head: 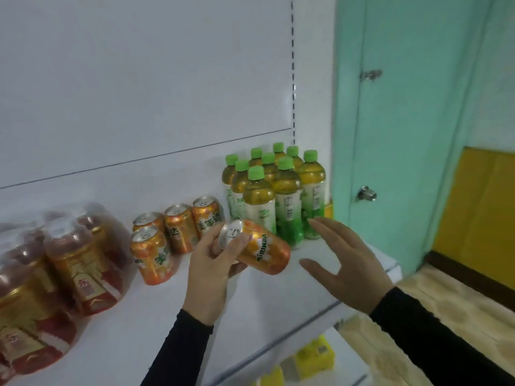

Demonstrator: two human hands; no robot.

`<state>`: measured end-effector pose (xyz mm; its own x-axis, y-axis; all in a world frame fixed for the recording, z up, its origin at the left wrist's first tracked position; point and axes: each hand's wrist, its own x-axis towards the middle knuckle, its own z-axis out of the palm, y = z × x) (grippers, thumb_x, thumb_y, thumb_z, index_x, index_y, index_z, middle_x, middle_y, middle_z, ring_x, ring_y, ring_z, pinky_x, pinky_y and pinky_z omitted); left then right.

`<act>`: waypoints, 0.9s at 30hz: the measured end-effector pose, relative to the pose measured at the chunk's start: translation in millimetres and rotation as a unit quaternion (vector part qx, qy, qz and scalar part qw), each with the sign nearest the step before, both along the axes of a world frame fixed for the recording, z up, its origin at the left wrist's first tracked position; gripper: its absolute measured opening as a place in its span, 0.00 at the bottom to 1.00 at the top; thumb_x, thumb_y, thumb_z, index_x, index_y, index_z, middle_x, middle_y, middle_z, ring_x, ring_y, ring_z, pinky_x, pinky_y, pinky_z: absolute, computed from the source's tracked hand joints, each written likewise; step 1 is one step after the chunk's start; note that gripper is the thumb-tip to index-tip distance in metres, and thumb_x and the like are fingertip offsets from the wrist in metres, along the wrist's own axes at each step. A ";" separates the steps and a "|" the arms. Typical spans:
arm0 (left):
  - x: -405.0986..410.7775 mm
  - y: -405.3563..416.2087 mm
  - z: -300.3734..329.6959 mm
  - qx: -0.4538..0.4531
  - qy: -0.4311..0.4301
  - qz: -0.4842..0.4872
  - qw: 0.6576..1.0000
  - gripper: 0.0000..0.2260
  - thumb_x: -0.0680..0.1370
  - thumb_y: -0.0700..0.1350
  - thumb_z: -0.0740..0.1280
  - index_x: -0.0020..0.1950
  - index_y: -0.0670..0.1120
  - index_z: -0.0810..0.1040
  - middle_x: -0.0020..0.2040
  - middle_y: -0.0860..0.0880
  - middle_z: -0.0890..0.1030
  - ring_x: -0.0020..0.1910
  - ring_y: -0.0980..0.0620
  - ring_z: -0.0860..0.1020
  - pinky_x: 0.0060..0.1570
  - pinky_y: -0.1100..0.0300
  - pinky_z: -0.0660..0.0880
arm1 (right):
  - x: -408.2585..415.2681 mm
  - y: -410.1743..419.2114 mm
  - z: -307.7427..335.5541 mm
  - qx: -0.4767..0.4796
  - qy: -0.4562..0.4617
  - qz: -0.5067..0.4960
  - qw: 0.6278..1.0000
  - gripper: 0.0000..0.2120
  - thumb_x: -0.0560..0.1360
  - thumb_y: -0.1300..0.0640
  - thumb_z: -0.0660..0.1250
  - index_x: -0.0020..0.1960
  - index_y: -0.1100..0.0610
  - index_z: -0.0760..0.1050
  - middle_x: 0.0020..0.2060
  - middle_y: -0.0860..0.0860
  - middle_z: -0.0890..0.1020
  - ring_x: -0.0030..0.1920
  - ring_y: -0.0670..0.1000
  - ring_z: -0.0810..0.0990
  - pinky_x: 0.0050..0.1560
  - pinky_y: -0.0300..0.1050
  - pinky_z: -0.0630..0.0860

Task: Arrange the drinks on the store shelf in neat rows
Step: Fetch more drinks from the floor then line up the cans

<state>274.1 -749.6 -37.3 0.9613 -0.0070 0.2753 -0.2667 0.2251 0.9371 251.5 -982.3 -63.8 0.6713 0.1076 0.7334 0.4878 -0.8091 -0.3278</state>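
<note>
My left hand (207, 271) grips a tilted Mirinda can (257, 246); right hand (348, 260) fingers spread wide, holding nothing. Careless placement may topple the standing orange cans (167, 235).

This looks like a small shop. A white metal shelf (320, 277) with a slotted upright (293, 79) of the retail kind carries stock in groups: green-capped tea bottles (278, 196) clustered at its right rear corner, orange soda cans (170, 229) beside them toward the middle, and shrink-wrapped packs of red-labelled bottles (55, 263) at the left edge. A lower shelf level holds yellow boxes (315, 355). To the right stands a mint-green door (404, 107).
</note>
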 end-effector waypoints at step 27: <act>-108.7 -539.8 -125.6 0.175 0.043 -0.393 0.902 0.23 0.63 0.54 0.76 0.56 0.53 0.82 0.49 0.52 0.85 0.49 0.54 0.84 0.42 0.61 0.79 | -297.2 -455.6 -136.4 0.030 0.148 -0.428 0.891 0.32 0.76 0.39 0.63 0.72 0.59 0.70 0.69 0.57 0.73 0.68 0.57 0.72 0.68 0.51 0.71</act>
<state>165.5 -1289.4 -162.9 0.6392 -0.7676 0.0478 -0.0757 -0.0010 0.9971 -45.8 -1437.8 -200.2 0.6536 -0.5706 0.4972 -0.4148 -0.8195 -0.3953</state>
